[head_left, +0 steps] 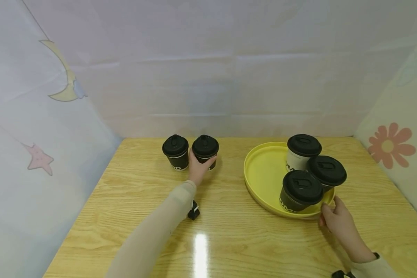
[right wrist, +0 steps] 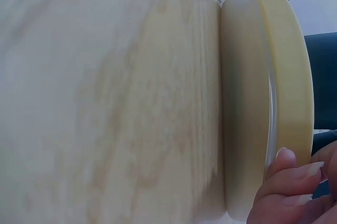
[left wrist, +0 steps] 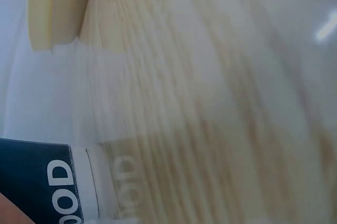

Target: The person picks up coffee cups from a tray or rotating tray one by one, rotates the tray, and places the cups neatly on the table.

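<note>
My left hand (head_left: pixel 199 168) grips a black paper cup with a black lid (head_left: pixel 205 147), thumb on its near right side. Its dark wall with white lettering (left wrist: pixel 34 176) shows at the lower left of the left wrist view, base close to the table. Just left of it stands a matching lidded cup (head_left: pixel 175 148). With the fingers curled at the rim, my right hand (head_left: pixel 340 223) holds the near right edge of a round yellow tray (head_left: pixel 264 173). On the tray stand a white cup (head_left: pixel 293 160) and two dark cups (head_left: pixel 300 193), (head_left: pixel 327 172), all with black lids.
The wooden table (head_left: pixel 226 200) reaches back to a pale cloth backdrop (head_left: pixel 229 85), with printed cloth at both sides. A small black device (head_left: pixel 193 211) sits at the left wrist; another (head_left: pixel 342 274) is by the right wrist.
</note>
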